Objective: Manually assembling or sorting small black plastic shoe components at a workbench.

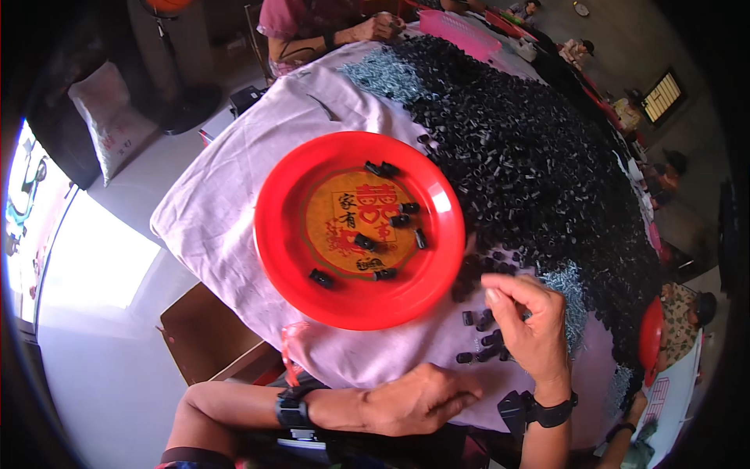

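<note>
My left hand [418, 399] is curled closed above the cloth's near edge; whatever its fingers may hold is hidden. To its right, my right hand [533, 324] is raised with thumb and forefinger pinched together. Anything in that pinch is too small or covered to name. Several small black plastic cylinder parts [491, 339] lie on the cloth just left of my right hand. Beyond my left hand sits a round red plate [283, 270] with a printed yellow centre, holding several black parts [364, 241]. Silvery screws [568, 293] lie in a pile behind my right hand.
A large heap of black parts [523, 156] covers the table's right side, with more silvery screws [383, 74] at its far end. Pink cloth [226, 195] covers the table. An open cardboard box [207, 332] stands below left. Another person's hands [380, 28] are across the table.
</note>
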`<action>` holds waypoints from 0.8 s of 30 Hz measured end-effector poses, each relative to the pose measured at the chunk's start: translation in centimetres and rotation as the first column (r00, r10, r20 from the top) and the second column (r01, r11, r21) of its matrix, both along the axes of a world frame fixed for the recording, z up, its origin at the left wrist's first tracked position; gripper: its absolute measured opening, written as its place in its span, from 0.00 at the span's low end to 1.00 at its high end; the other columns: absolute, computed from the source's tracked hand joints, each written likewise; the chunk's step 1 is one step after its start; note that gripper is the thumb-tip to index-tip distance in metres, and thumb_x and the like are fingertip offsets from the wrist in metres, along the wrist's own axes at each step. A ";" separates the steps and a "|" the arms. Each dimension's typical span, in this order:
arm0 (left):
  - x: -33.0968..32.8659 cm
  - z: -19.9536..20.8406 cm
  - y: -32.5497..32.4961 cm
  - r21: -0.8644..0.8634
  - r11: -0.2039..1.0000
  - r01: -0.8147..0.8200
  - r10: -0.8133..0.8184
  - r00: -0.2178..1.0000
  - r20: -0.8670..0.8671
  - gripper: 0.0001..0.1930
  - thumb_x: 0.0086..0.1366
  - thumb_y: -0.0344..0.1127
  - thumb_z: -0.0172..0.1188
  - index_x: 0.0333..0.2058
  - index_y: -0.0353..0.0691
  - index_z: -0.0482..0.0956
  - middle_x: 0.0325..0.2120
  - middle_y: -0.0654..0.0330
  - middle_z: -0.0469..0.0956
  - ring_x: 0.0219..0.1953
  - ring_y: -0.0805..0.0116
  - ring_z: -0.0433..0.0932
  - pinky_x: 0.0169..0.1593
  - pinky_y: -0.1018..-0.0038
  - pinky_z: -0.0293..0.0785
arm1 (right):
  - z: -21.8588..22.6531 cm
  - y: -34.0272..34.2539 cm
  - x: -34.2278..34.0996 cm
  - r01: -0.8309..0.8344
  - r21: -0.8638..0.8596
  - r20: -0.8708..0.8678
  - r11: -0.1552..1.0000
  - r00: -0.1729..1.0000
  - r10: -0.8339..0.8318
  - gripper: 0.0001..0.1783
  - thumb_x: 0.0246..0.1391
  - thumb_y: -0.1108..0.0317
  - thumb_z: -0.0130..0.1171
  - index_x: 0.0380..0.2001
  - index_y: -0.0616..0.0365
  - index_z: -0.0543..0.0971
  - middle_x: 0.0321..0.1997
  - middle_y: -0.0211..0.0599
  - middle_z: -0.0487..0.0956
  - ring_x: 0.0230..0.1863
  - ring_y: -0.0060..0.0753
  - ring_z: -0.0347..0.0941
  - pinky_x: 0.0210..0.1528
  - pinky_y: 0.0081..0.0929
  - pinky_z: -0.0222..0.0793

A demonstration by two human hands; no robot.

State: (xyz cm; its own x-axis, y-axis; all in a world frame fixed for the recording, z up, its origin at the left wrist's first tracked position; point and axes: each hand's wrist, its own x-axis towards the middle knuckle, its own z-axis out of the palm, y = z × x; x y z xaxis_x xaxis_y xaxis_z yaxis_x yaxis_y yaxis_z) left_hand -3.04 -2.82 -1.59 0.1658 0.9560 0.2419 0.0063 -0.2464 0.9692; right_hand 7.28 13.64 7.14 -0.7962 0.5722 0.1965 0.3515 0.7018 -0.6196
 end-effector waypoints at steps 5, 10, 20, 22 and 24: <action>-2.7 1.8 1.0 -0.102 0.958 -0.269 0.246 0.949 -0.198 0.10 0.69 0.30 0.59 0.46 0.34 0.80 0.31 0.42 0.82 0.34 0.40 0.82 0.39 0.56 0.78 | -3.8 2.3 6.8 0.189 -0.013 0.054 0.982 0.981 -0.188 0.06 0.59 0.75 0.65 0.38 0.65 0.86 0.27 0.39 0.84 0.24 0.30 0.76 0.29 0.26 0.71; -3.1 1.4 0.9 -0.104 0.957 -0.272 0.229 0.923 -0.309 0.11 0.67 0.27 0.60 0.47 0.33 0.80 0.32 0.42 0.82 0.36 0.39 0.83 0.40 0.56 0.79 | -2.7 0.6 6.3 0.024 0.101 0.005 0.995 1.000 -0.024 0.05 0.51 0.75 0.70 0.33 0.61 0.87 0.29 0.40 0.84 0.29 0.41 0.80 0.33 0.32 0.74; -2.4 1.8 2.3 -0.001 0.938 -0.346 0.323 0.876 -0.358 0.16 0.64 0.27 0.61 0.51 0.35 0.79 0.40 0.46 0.81 0.40 0.44 0.83 0.41 0.57 0.80 | -4.3 -2.0 5.8 -0.012 0.281 0.090 0.960 0.996 -0.014 0.08 0.47 0.74 0.71 0.33 0.56 0.87 0.32 0.36 0.81 0.36 0.43 0.78 0.37 0.37 0.76; -2.0 1.8 2.8 0.111 0.909 -0.401 0.404 0.787 -0.466 0.17 0.64 0.27 0.61 0.52 0.35 0.79 0.44 0.46 0.80 0.43 0.44 0.83 0.42 0.57 0.80 | -4.4 -1.9 6.2 0.070 0.155 0.002 0.985 0.997 -0.072 0.08 0.48 0.75 0.70 0.34 0.57 0.87 0.32 0.38 0.82 0.35 0.43 0.80 0.36 0.34 0.76; -1.5 2.1 3.4 0.071 0.966 -0.249 0.245 0.790 -0.562 0.23 0.62 0.25 0.64 0.57 0.35 0.78 0.51 0.45 0.76 0.47 0.48 0.82 0.47 0.58 0.81 | -4.4 -1.7 6.9 0.195 -0.051 -0.083 0.979 0.977 -0.199 0.05 0.54 0.77 0.68 0.36 0.61 0.86 0.32 0.39 0.85 0.31 0.35 0.82 0.31 0.26 0.74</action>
